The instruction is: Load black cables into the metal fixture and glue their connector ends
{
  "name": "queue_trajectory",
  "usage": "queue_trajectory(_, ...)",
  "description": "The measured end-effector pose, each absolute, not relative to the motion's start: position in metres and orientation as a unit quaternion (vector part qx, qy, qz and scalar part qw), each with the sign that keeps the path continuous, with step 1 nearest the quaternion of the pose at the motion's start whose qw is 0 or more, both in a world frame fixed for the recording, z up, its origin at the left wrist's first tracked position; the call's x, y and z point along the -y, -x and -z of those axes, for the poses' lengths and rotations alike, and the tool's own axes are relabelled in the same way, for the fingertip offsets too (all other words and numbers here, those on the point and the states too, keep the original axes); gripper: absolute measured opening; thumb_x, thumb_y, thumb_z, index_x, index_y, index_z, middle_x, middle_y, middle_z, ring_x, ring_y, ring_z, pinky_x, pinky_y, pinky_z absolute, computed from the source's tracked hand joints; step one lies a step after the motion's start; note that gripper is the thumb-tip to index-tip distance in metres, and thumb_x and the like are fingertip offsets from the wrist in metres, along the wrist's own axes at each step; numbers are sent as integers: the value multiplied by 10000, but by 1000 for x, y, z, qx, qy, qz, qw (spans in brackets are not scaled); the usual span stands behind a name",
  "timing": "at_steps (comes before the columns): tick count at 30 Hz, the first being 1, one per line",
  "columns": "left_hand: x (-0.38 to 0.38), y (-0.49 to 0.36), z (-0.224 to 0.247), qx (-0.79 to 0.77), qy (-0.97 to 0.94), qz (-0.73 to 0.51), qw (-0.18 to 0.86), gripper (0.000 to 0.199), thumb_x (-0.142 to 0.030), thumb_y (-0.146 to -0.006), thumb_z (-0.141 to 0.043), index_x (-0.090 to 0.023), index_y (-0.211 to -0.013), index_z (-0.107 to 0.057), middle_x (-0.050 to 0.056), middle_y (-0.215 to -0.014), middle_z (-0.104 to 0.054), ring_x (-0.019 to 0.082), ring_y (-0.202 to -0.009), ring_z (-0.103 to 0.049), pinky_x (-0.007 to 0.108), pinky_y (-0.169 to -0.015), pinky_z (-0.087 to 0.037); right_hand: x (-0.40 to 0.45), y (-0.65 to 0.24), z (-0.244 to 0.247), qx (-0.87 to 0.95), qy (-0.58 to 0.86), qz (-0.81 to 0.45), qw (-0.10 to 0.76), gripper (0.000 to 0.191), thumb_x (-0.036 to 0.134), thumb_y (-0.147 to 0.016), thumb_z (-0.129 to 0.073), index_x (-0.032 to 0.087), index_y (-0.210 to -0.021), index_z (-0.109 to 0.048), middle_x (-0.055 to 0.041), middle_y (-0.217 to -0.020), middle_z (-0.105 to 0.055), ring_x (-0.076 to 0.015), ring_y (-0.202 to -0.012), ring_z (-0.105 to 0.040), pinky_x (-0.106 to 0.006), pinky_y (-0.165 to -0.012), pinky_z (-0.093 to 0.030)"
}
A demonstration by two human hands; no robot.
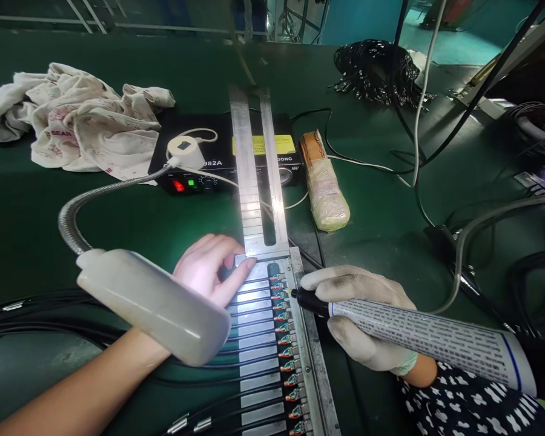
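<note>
My bare left hand (211, 266) is at the top end of a metal fixture (258, 363), thumb and curled fingers closed at its left edge. Part of that hand is behind the lamp head. Across the fixture lie black cables (254, 332) in a row, their stripped ends with coloured wires meeting small metal connectors (285, 328). My right hand (367, 315), in a whitish glove, is wrapped round a white printed squeeze tube (404, 330) with a black nozzle. The nozzle tip points left, close to the upper connectors; whether it touches one I cannot tell.
A lamp head (154, 303) on a flexible neck overhangs my left forearm. Beyond the fixture, a slotted metal plate (245, 175) leans over a black control box (200, 175). Around them are a crumpled cloth (86, 127), a wrapped block (324, 188) and a black cable bundle (376, 69).
</note>
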State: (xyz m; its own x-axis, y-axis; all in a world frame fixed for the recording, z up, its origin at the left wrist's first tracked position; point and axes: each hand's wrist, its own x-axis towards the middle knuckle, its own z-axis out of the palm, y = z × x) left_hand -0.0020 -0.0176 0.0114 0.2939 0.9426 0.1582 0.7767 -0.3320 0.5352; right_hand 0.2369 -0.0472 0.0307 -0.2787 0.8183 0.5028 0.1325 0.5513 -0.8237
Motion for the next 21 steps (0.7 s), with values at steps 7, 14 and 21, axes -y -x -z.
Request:
queue_trajectory(7,18,2,-13,-552,-782,-228,180,224,-372,-892,-531,-181,-787,-583,-2,-682,-507,176,-691,-502,298,-646,-390,46,-237,-32,722,341,-345,493,265,56,-708,-581,154,-929,-689,-80,-951,-728,-173,-809,-708,-251,-715,-598)
queue_trajectory(14,18,2,-12,-550,-783,-227,184,225,-367,-900,-529,-177,-792,-583,1,-694,-509,170,-692,-488,294,-637,-380,45,-237,-33,733,334,-337,487,265,45,-717,-593,147,-944,-684,-79,-960,-726,-165,-822,-705,-244,-729,-593)
queue_trajectory(21,17,3,-6,-544,-783,-246,174,243,-382,-896,-529,-182,-766,-570,-3,-675,-502,167,-676,-478,295,-635,-370,47,-239,-29,731,326,-339,494,277,49,-721,-622,149,-971,-684,-80,-1019,-713,-181,-880,-694,-272,-777,-587)
